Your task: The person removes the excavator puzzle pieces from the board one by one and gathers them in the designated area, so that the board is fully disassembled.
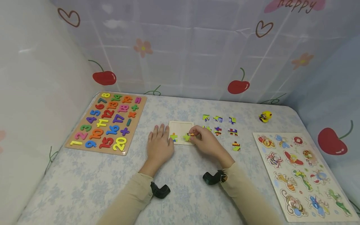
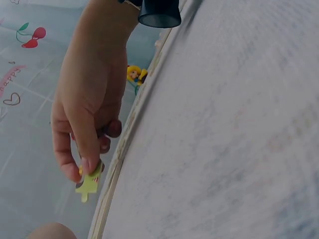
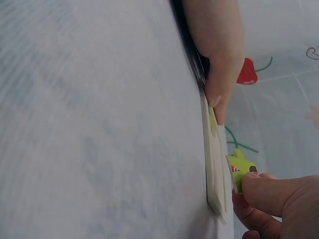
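A small square wooden puzzle tray lies in the middle of the table. One green jigsaw piece sits in its lower left corner. Flat beside the tray's left edge rests my left hand, fingers straight, its thumb on the edge near that piece. My right hand pinches another green jigsaw piece between thumb and fingers. In the right wrist view that held piece is tilted and raised a little off the tray, over its lower right part. Its face also shows in the left wrist view.
Several loose jigsaw pieces lie right of the tray, one partly behind my right hand. A number board lies at the left, an insect picture board at the right. A yellow toy figure stands at the back right.
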`<control>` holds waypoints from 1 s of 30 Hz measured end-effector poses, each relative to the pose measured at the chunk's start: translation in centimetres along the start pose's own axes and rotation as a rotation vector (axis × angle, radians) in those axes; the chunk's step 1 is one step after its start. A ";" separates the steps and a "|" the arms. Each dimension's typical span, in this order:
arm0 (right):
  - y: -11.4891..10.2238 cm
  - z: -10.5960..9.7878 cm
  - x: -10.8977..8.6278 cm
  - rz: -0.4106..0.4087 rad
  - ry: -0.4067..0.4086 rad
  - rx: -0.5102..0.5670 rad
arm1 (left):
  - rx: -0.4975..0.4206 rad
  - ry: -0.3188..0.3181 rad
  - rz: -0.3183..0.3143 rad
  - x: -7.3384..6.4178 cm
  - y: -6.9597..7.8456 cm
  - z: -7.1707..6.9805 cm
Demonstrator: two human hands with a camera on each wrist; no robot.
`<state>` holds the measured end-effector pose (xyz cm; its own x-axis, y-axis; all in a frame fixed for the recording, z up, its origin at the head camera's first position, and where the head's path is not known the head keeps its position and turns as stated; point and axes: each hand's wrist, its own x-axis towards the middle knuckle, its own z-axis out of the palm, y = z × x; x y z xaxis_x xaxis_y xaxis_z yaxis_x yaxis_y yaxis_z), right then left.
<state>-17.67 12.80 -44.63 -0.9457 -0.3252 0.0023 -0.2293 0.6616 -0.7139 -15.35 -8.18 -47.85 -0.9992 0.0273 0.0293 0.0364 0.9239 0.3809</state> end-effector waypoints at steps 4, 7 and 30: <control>1.1 -1.6 -1.2 0.058 -0.002 -0.025 | -0.007 0.002 0.004 -0.1 0.0 0.0; 2.2 -2.8 -2.1 0.080 0.000 -0.053 | -0.018 0.003 0.008 -0.1 -0.1 0.0; 6.2 -7.7 -5.6 0.153 0.005 -0.137 | -0.014 -0.004 0.017 0.0 -0.2 0.1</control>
<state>-15.55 23.96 -43.71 -0.9729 -0.2110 -0.0949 -0.1122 0.7889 -0.6043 -15.35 -8.31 -48.03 -0.9985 0.0446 0.0320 0.0536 0.9180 0.3930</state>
